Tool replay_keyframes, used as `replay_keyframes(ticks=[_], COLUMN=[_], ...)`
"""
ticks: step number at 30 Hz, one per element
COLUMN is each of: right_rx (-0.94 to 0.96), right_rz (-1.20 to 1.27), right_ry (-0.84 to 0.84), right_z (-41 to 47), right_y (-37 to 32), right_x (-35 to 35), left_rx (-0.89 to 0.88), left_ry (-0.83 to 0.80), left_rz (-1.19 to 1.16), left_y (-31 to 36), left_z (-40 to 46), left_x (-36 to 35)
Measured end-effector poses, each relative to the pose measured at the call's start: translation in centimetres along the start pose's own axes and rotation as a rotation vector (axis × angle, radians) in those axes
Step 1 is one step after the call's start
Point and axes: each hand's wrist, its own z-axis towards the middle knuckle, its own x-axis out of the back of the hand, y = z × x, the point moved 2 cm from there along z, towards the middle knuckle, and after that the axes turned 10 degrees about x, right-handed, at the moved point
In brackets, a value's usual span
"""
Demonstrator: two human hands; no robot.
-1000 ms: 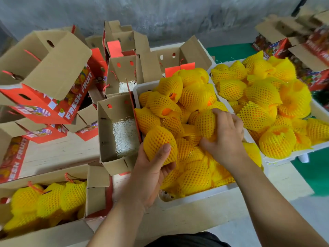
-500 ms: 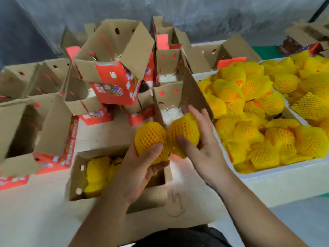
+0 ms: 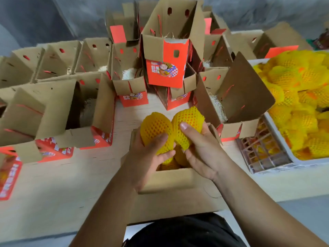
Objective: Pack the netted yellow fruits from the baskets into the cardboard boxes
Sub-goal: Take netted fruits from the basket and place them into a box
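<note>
My left hand (image 3: 151, 157) grips one netted fruit (image 3: 154, 131), my right hand (image 3: 201, 152) the other fruit (image 3: 188, 122); both have come from beside the basket (image 3: 277, 131) to just above the open box (image 3: 170, 179), fruits touching.

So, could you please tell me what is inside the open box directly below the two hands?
Netted yellow fruits already lie inside the box. The left hand and right hand, each holding a netted fruit above it, cover most of the interior, so their number cannot be told.
</note>
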Motion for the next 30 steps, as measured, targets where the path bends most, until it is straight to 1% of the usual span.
replay_keyframes(ticks=[3,5,6,8,9,10,11,13,14,15,16,17,18,19,20,21,23,25,27,30], right_rx=[0.014,0.035,0.035,-0.004,-0.042,-0.083,-0.126,-0.207,-0.242,-0.264,-0.264,-0.269,-0.293,-0.351,-0.429,-0.504,-0.604,-0.655,-0.688,-0.707], right_rz=[-0.136,-0.27,-0.335,-0.407,-0.424,-0.438,-0.454,-0.445,-0.436,-0.473,-0.585,-0.785,-1.044,-1.317,-1.541,-1.684,-1.771,-1.837,-1.915,-1.951], right_ry=[0.02,0.116,0.16,0.18,0.166,0.145,0.129,0.152,0.205,0.248,0.263,0.225,0.132,0.003,-0.11,-0.171,-0.187,-0.203,-0.23,-0.252], right_z=[0.8,1.4,1.6,1.8,1.8,1.7,1.7,1.7,1.8,1.8,1.9,2.0,2.2,2.3,2.6,2.8,3.3,3.6,3.8,4.0], right_y=[0.1,-0.3,-0.4,-0.8,-0.9,-1.0,-1.0,-0.9,-0.8,-0.6,-0.4,-0.2,-0.2,0.0,0.2,0.5,1.1,1.8,2.5,2.7], right_x=[0.7,1.6,2.3,3.6,4.3,4.9,5.4,6.4,6.8,7.0,7.1,7.2,7.2,7.1,7.1,7.2,7.1,7.1,7.1,7.3], left_rx=[-0.018,-0.012,0.024,0.145,0.197,0.231,0.247,0.257,0.261,0.25,0.235,0.219,0.213,0.217,0.229,0.24,0.292,0.369,0.437,0.58], left_ry=[-0.018,0.024,0.059,0.158,0.21,0.253,0.267,0.209,0.182,0.176,0.169,0.168,0.182,0.201,0.215,0.211,0.198,0.191,0.122,-0.024], left_rz=[0.067,0.069,0.025,-0.109,-0.135,-0.089,0.022,0.358,0.597,0.886,1.193,1.455,1.625,1.714,1.769,1.817,1.883,1.914,1.915,1.739], left_y=[0.4,0.6,0.5,0.0,-0.4,-0.8,-1.2,-1.9,-2.2,-2.5,-3.0,-3.4,-3.7,-3.9,-4.2,-4.3,-4.7,-5.2,-5.4,-3.8], left_z=[0.5,1.2,1.7,2.7,3.2,3.6,3.9,4.3,4.5,4.8,5.3,5.8,6.3,6.7,7.2,7.5,8.0,8.1,8.2,8.7], left_x=[1.0,1.7,2.0,2.5,2.7,2.9,3.0,3.1,3.2,3.3,3.3,3.1,2.8,2.5,2.2,1.9,1.4,1.1,1.1,1.9])
